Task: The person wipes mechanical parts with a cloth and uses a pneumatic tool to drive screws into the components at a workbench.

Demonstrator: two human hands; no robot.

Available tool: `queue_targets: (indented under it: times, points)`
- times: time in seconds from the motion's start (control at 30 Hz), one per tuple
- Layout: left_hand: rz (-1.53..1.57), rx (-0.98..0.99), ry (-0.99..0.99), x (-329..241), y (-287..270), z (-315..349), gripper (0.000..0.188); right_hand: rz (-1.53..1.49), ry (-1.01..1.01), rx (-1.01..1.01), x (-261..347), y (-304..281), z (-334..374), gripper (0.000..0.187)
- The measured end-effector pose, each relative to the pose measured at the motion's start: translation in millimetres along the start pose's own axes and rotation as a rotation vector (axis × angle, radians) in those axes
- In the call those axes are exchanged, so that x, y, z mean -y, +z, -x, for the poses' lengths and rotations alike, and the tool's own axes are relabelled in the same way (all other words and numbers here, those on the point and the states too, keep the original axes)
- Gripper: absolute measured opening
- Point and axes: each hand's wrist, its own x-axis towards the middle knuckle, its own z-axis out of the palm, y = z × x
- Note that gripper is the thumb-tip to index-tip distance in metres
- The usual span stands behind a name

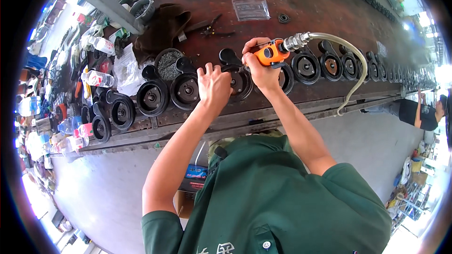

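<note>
My right hand (262, 69) is closed around an orange air-powered tool (273, 53), which has a metal coupling and a pale hose (351, 47) arching off to the right. The tool's working end points left, toward a black round housing (241, 84) with a rounded arm on top. Against the left side of that housing, my left hand (214, 87) is closed with bent fingers; its grip is partly hidden. To its left stands another black round housing (182, 91) with a small bolt at its centre. A dish of small metal pieces (168, 64) lies just behind.
More black housings (306, 68) stand in a long row along the bench edge (263, 117). Behind lie pliers (214, 26), a clear plastic packet (251, 9), a small ring (283, 18) and a brown cloth (162, 30). Bottles (99, 79) clutter the left. Another person (421, 113) is far right.
</note>
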Motion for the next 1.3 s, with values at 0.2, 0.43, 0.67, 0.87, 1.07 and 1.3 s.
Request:
queue_targets:
  times: [0.2, 0.43, 0.67, 0.87, 1.07, 1.3]
  points:
    - [0.052, -0.017, -0.002, 3.9, 9.8, -0.9, 0.032, 0.017, 0.018, 0.001, -3.4, 6.1, -2.1, 0.020]
    - [0.003, -0.016, -0.038, -2.0, 4.4, -0.1, 0.027, 0.007, 0.017, 0.017, -9.4, 3.3, -3.2, 0.021]
    - [-0.019, -0.005, -0.026, -1.6, 7.8, -3.7, 0.024, 0.013, 0.015, 0.042, -12.2, 2.3, -6.3, 0.022]
    - [-0.004, -0.011, -0.035, -2.9, 7.8, -5.0, 0.024, 0.052, 0.010, 0.053, -12.4, 2.7, -9.2, 0.022]
    - [0.010, -0.041, -0.035, 0.4, 11.6, -3.9, 0.024, 0.074, 0.025, 0.039, -8.4, 3.8, -7.8, 0.021]
    - [0.015, -0.030, -0.039, -0.4, 8.0, -3.5, 0.023, 0.077, 0.009, 0.089, -16.9, 2.1, -9.0, 0.019]
